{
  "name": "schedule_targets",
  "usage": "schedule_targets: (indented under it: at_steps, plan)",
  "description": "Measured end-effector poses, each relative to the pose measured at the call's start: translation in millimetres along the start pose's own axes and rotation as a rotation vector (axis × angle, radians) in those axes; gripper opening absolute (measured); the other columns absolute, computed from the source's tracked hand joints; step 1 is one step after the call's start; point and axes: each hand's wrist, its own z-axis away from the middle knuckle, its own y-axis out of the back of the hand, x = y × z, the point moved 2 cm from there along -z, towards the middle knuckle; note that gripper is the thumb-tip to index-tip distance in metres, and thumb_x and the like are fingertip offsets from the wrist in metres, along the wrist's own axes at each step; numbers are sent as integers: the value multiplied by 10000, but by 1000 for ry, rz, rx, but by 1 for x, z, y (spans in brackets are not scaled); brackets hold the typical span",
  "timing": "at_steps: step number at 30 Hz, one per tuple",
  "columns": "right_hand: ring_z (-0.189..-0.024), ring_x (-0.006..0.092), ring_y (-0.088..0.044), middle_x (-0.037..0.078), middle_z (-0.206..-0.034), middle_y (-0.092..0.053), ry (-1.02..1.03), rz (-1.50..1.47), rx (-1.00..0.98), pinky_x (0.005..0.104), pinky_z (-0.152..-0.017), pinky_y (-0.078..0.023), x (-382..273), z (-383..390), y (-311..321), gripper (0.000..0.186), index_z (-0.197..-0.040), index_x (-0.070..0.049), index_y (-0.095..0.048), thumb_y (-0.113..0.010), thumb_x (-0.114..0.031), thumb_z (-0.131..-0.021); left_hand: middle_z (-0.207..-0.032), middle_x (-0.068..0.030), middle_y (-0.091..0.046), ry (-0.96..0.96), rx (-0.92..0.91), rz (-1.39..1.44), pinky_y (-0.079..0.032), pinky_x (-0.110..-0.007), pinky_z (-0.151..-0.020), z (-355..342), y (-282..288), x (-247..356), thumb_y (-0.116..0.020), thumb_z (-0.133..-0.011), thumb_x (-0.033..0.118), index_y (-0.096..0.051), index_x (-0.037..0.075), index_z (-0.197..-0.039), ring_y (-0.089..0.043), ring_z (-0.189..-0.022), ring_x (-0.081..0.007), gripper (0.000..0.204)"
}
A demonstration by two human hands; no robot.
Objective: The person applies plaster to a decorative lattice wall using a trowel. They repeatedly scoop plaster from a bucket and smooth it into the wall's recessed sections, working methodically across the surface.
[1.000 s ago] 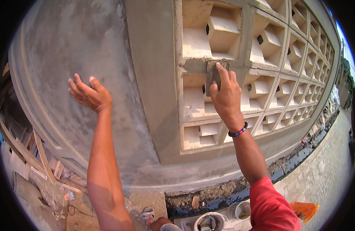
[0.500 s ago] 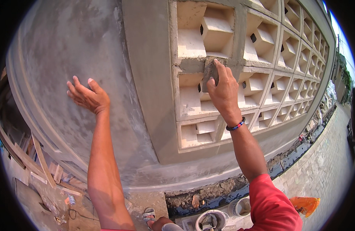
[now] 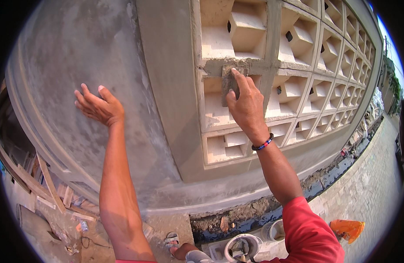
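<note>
My right hand (image 3: 245, 107) grips a small flat grey trowel-like tool (image 3: 227, 81), pressed on the mortar joint (image 3: 211, 65) between cream breeze blocks (image 3: 248, 30) at the left end of the block grid. A smooth plaster border (image 3: 164, 52) runs beside the grid. My left hand (image 3: 101, 105) is open, fingers apart and slightly curved, at the grey plastered wall (image 3: 79, 48) on the left; whether it rests on the surface I cannot tell. The back of my right hand hides part of the tool.
Buckets (image 3: 241, 247) stand below beside a muddy trench (image 3: 219, 225), near my sandalled foot (image 3: 173, 241). Loose planks (image 3: 51, 184) lie at lower left. An orange object (image 3: 345, 228) lies on the paved path (image 3: 368, 184) at right, with rubble along the wall's base.
My right hand and the tool have moved left along the joint. My left hand stays raised at the plastered wall, shifted slightly in view with small camera movement.
</note>
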Motion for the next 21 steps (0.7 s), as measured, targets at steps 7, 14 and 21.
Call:
schedule_targets:
  at_steps: [7,14,21]
  plan:
    - [-859,358,-653,178,-1041,-614,66,-108,75,464,-732,-538,1,10,11,537,-1326,-53,-545,-616,-51,-793,-1598,-183,-235,-6,7,-5,-179,-574,-1165,-3,0,-3,-462,-975,432,-355,118,-1503,-183,-1465,-446,623]
    - [-878,376,-648,191,-1023,-622,34,-9,-43,472,-764,-539,5,8,3,525,-1313,-56,-554,-593,-48,-790,-1593,-188,-217,9,-30,-23,-197,-592,-1156,0,0,0,-450,-968,391,-329,122,-1507,-163,-1462,-477,614]
    - [-878,387,-654,189,-1048,-629,36,-75,112,479,-775,-536,18,-12,25,517,-1311,-57,-554,-610,-52,-798,-1584,-189,-240,-6,-7,-24,-211,-588,-1152,-3,-1,-3,-467,-964,387,-346,120,-1499,-191,-1454,-470,610]
